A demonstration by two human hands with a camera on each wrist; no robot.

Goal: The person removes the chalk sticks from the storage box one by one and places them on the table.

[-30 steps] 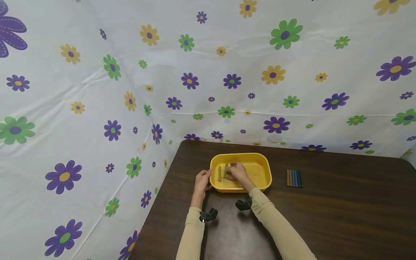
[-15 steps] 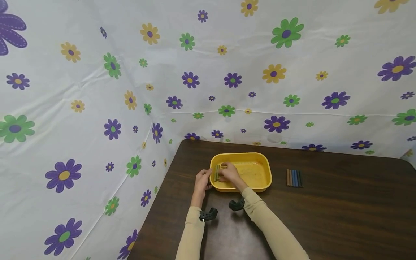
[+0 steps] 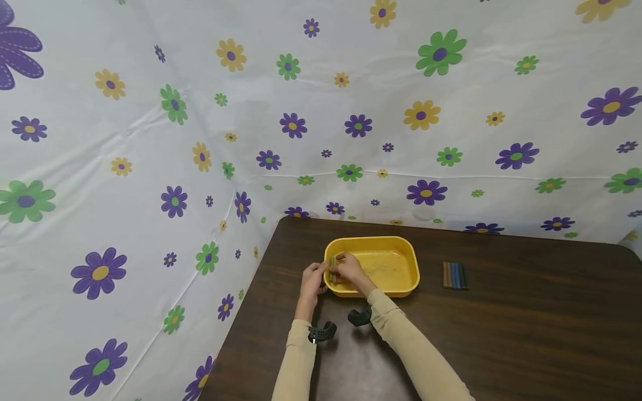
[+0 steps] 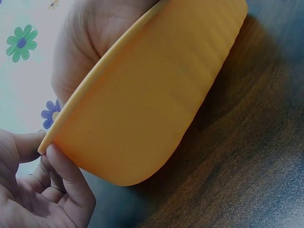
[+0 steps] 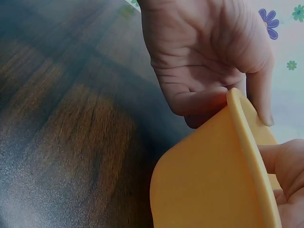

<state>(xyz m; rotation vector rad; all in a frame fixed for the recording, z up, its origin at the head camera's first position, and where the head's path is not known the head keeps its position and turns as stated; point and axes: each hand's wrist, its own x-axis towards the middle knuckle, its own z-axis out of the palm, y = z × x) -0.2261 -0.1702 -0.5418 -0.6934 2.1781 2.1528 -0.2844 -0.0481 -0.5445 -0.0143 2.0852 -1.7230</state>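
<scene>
The yellow plastic tray (image 3: 386,239) stands on the dark wooden table. My left hand (image 3: 312,280) pinches the rim at its left end; in the left wrist view the thumb and curled fingers of the left hand (image 4: 52,183) meet at that rim. Inside the tray, my right hand (image 3: 348,269) reaches to the left end, its curled fingers at two slim green sticks (image 3: 332,277) lying side by side by the wall. The fingertips partly cover the sticks. In the right wrist view the tray wall (image 5: 204,185) hides much of the right hand (image 5: 290,173).
To the tray's right, several slim sticks (image 3: 455,275), brown, tan, blue and dark green, lie in a close row on the table (image 3: 526,312). A white flowered sheet (image 3: 311,100) hangs behind the table and along its left side. Each wrist wears a black camera band (image 3: 322,332).
My right hand has moved left inside the tray. The two green sticks, apart before, now lie together near the left wall. My left hand has stayed on the rim.
</scene>
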